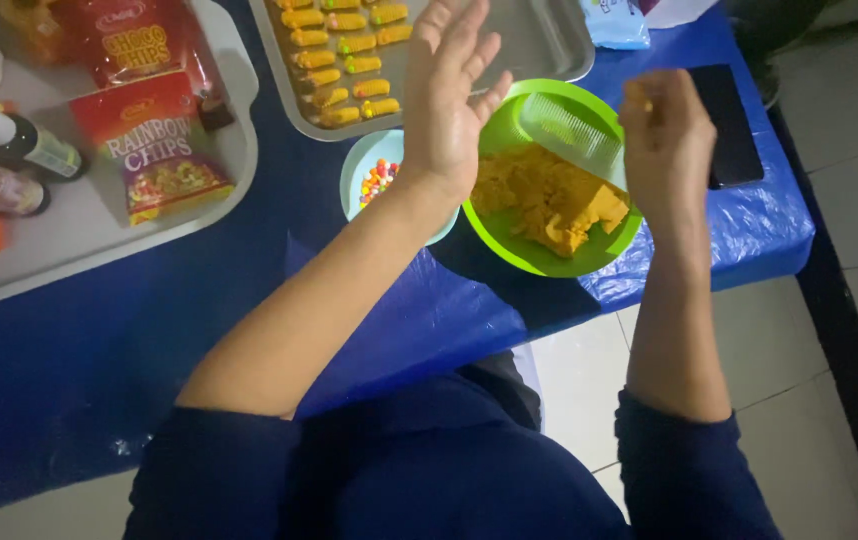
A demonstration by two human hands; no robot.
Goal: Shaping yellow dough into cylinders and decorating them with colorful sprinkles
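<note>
Fingers (pixel 454 40) on the left hand (pixel 446 105) are spread flat, holding nothing; the right hand (pixel 664 140) pinches a tiny orange dough bit. Both hover over the green bowl (pixel 524 255), where plenty of orange dough (pixel 549 200) remains, comb (pixel 571 135) at its 1 o'clock. The steel tray (pixel 549 40) at 11 o'clock already carries rows of shaped pieces (pixel 344 60), half bare.

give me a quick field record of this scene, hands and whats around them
left hand: open, palm up, fingers spread, holding nothing
right hand: fingers pinched together over the green bowl
bowl contents: orange dough, a pale green comb
small bowl: coloured candies
metal tray: rows of shaped orange pieces
grey tray: snack packets, small bottles
surface: blue table cover
</note>
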